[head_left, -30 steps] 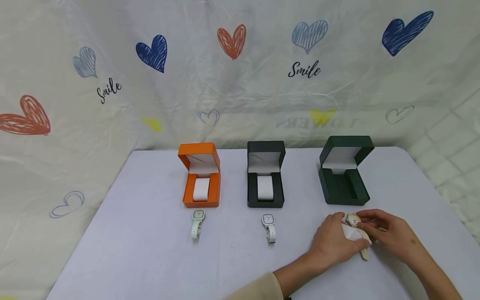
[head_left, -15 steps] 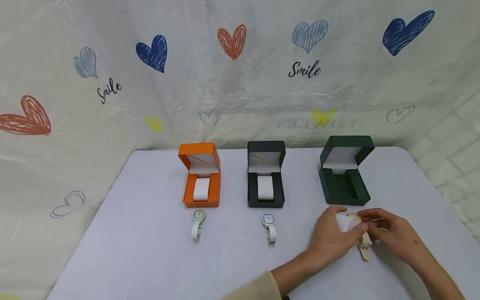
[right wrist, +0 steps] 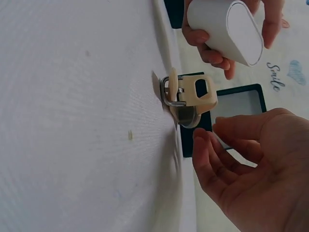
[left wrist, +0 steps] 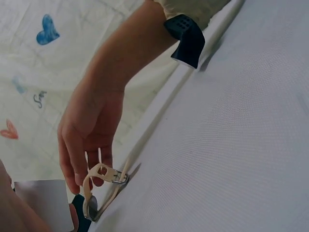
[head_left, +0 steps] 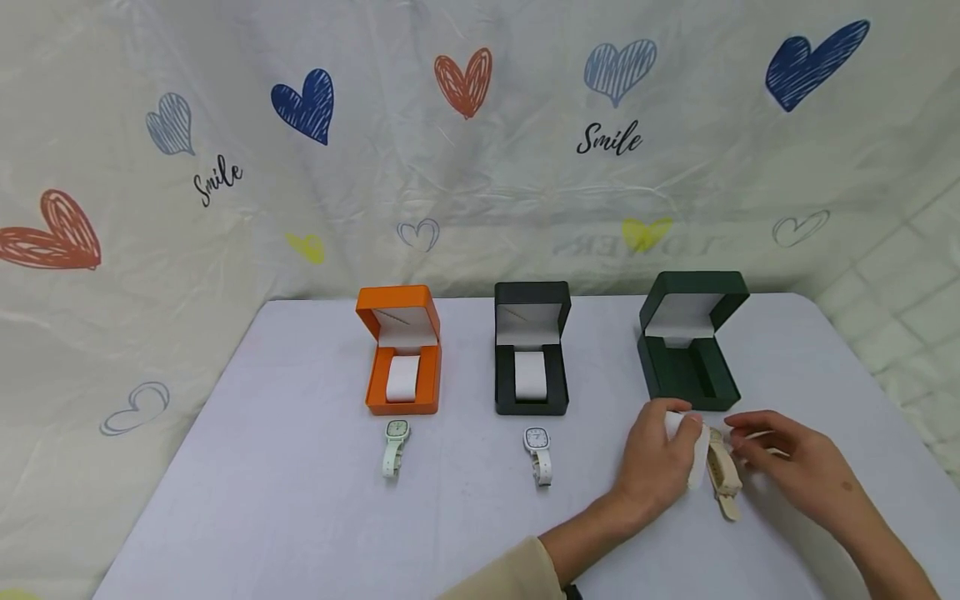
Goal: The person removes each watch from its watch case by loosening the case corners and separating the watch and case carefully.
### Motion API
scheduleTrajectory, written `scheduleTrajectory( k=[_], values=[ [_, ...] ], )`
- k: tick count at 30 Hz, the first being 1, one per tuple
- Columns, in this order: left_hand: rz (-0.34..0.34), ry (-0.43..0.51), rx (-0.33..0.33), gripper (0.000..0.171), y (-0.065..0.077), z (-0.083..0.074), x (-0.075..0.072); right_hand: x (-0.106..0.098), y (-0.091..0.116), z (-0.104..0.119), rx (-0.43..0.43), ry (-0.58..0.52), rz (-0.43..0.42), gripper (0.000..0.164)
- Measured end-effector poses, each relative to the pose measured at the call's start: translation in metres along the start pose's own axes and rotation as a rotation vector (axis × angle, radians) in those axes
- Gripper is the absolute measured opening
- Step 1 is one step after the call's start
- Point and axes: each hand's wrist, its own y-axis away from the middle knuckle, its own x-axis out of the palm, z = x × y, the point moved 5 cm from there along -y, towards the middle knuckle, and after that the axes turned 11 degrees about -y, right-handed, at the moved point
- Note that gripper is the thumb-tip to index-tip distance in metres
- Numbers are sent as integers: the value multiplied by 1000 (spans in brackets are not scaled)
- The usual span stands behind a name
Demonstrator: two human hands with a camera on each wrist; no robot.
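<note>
My left hand (head_left: 654, 457) grips a white watch cushion (right wrist: 219, 24), raised off the table; its flat oval end shows in the right wrist view. A cream watch (head_left: 723, 471) stands on the white cloth just right of the cushion, its strap buckled into a loop (right wrist: 200, 94). Beside it is my right hand (head_left: 798, 471), fingers loosely bent and holding nothing, fingertips close to the watch case. Behind both hands the dark green watch box (head_left: 682, 379) stands with its lid up and no cushion inside.
An orange box (head_left: 429, 392) and a black box (head_left: 557, 387) stand with lids up, each with a white cushion. A pale green watch (head_left: 393, 450) and a white watch (head_left: 537, 457) lie before them. A printed curtain (head_left: 525, 183) hangs behind the table.
The left hand has drawn the cushion leftward, out of the watch's strap loop. The right hand has let go of the watch and shifted slightly right; the watch stays on the table.
</note>
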Motion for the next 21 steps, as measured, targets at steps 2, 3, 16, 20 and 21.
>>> scheduleTrajectory(
  k=[2, 3, 16, 20, 21],
  values=[
    [-3, 10, 6, 31, 0, -2, 0, -2, 1, 3, -21, -21, -25, 24],
    [1, 13, 8, 33, 0, -3, 0, -3, 1, 5, -27, -25, -41, 23],
    [-9, 102, -25, 42, -5, -11, 1, -12, 3, 36, -54, -156, -141, 21],
    [1, 150, -44, 40, -5, -11, 3, -11, 4, 43, -81, -175, -143, 17],
    [2, 158, -44, 39, -5, -12, 3, -11, 5, 44, -91, -171, -144, 16]
  ],
)
